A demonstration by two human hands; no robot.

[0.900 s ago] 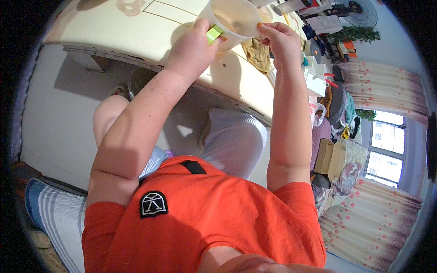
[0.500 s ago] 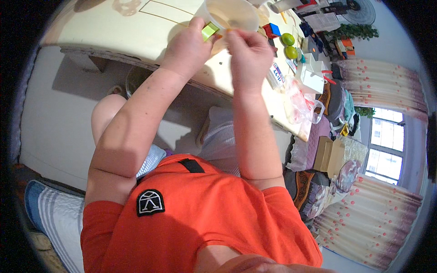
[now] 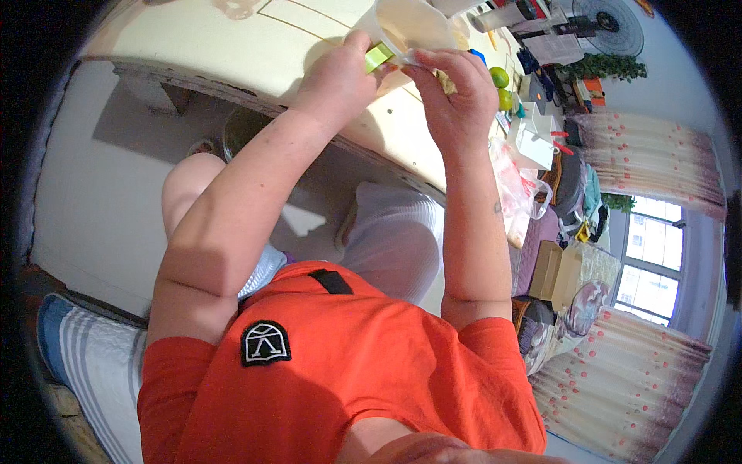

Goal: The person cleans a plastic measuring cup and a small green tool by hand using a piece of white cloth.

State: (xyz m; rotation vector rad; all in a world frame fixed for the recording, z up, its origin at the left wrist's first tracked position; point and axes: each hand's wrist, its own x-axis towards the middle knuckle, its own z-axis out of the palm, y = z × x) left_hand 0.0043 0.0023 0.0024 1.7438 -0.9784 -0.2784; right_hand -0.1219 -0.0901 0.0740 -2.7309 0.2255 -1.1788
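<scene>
My left hand (image 3: 338, 80) is closed round a small, lime-green, block-like thing (image 3: 379, 57), its thumb on the upper side. Just beyond it, over the table, is a translucent plastic tub (image 3: 417, 25) with its wall close to the fingers; whether the left hand grips the tub too is hard to see. My right hand (image 3: 461, 97) is pinched, thumb and forefinger meeting beside the green piece at the tub's near wall. Something thin and whitish shows at those fingertips, too small to name.
On the pale table (image 3: 224, 66), two green limes (image 3: 499, 76) lie right of my right hand. A white box (image 3: 533, 139) with red-handled things and a clear plastic bag (image 3: 522, 182) sit farther right. The table's near edge runs below my forearms.
Both hands, the green piece and the tub have shifted right in the picture. My right hand has turned and its fingers now reach out more, covering the red-and-blue cube.
</scene>
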